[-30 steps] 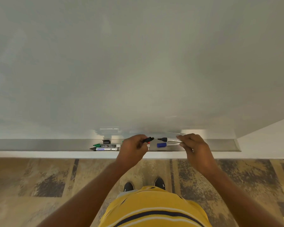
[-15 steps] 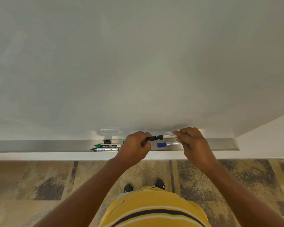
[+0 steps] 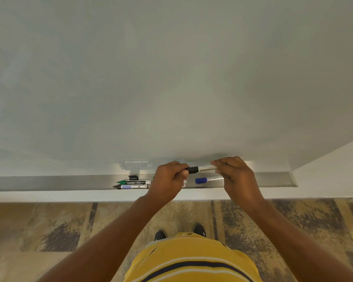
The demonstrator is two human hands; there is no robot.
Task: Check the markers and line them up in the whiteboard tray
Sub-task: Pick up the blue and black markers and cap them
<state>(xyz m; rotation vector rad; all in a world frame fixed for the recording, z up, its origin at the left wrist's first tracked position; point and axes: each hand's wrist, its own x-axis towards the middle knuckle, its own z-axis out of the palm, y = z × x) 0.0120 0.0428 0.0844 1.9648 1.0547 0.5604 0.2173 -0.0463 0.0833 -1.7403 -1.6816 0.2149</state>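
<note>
I hold a black-capped marker (image 3: 200, 169) level above the metal whiteboard tray (image 3: 49, 182). My left hand (image 3: 168, 181) grips its black cap end; my right hand (image 3: 235, 176) pinches its silver barrel. The cap sits on the barrel. In the tray lie a green marker (image 3: 134, 182), a black-tipped marker with a blue label (image 3: 130, 186), a loose black cap (image 3: 133, 177) and a blue-capped marker (image 3: 209, 179) below my right hand. A bit of red and white (image 3: 184, 181) shows behind my left hand, mostly hidden.
The whiteboard (image 3: 171, 78) fills the view above the tray. The tray ends at the right (image 3: 292, 181) beside a white wall (image 3: 330, 171). Below are a white ledge, patterned carpet (image 3: 49, 231) and my shoes.
One second ago the cap in my left hand and the barrel in my right were apart. They came together, and now the cap is on the marker, lifted slightly higher.
</note>
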